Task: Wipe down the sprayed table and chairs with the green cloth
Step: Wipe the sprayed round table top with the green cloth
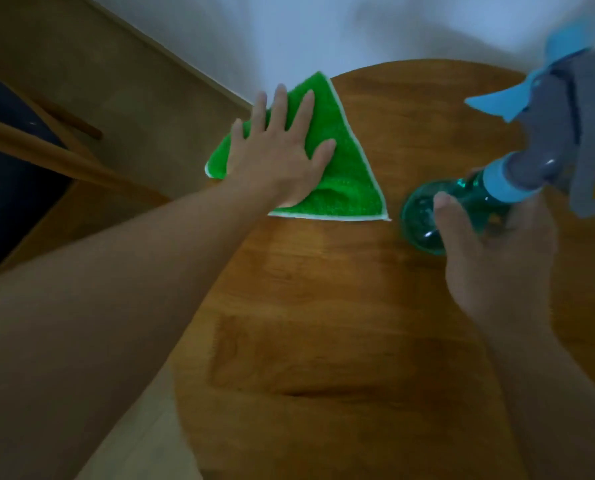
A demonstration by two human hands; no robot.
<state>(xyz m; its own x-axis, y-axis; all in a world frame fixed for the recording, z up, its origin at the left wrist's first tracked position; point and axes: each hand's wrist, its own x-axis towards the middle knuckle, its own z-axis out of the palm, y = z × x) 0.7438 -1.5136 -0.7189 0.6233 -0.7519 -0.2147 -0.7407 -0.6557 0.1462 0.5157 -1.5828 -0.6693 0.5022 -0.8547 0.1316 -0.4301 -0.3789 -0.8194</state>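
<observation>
A green cloth with a white hem lies spread on the far left part of the round wooden table. My left hand presses flat on it, fingers spread, with the cloth's left corner at the table's edge. My right hand holds a teal spray bottle with a grey and blue trigger head, lifted and tilted over the right side of the table.
A wooden chair with a dark seat stands to the left of the table. A white wall runs behind the table, meeting the beige floor at a skirting board.
</observation>
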